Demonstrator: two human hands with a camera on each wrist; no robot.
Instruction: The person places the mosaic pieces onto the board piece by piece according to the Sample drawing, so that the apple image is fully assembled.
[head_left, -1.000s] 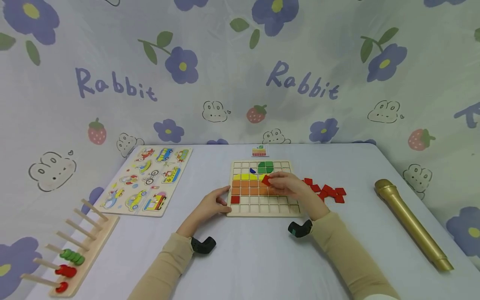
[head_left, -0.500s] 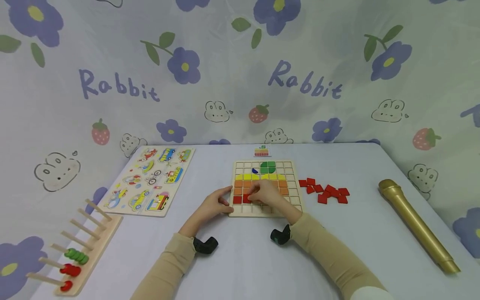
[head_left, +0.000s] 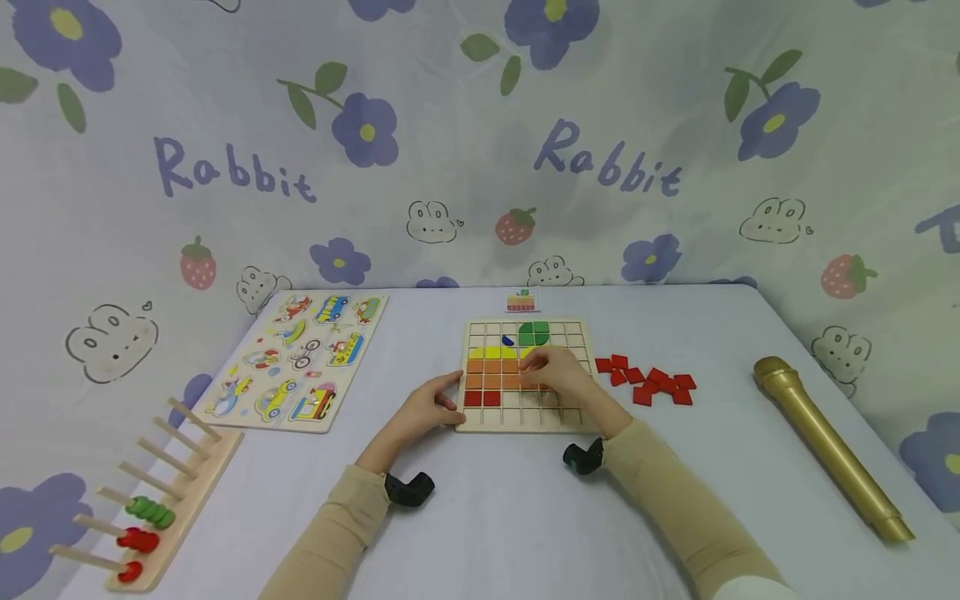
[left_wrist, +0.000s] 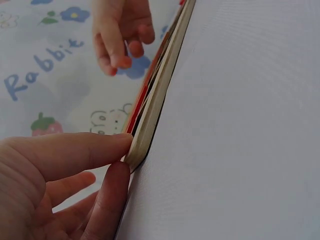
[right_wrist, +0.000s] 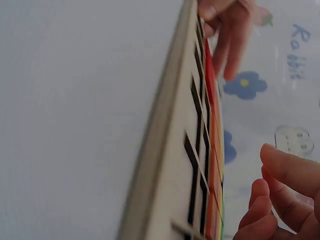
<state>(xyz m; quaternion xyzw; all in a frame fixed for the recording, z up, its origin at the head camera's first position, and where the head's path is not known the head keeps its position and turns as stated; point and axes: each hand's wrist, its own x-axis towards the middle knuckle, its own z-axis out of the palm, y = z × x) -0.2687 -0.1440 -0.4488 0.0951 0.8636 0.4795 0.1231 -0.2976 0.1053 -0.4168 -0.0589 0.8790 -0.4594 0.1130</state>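
Note:
A wooden grid board (head_left: 581,414) lies flat on the table, with green, yellow and orange tiles in its upper rows and two red tiles (head_left: 482,398) at the left of a lower row. My left hand (head_left: 448,400) pinches the board's near left corner; the left wrist view shows thumb and forefinger on that corner (left_wrist: 134,150). My right hand (head_left: 542,368) hovers over the orange rows with loosely curled fingers and holds nothing. It also shows above the board in the left wrist view (left_wrist: 120,40). The right wrist view shows the board (right_wrist: 180,150) edge-on.
Loose red tiles (head_left: 648,383) lie right of the board. A gold microphone (head_left: 828,446) rests further right. A vehicle puzzle (head_left: 300,358) and a wooden peg rack (head_left: 150,508) with green and red rings are at the left. A small picture card (head_left: 521,301) lies behind the board.
My right hand carried a red tile down to the lower row, set it beside the first red tile, then drew back up and right, empty. The left hand stayed put.

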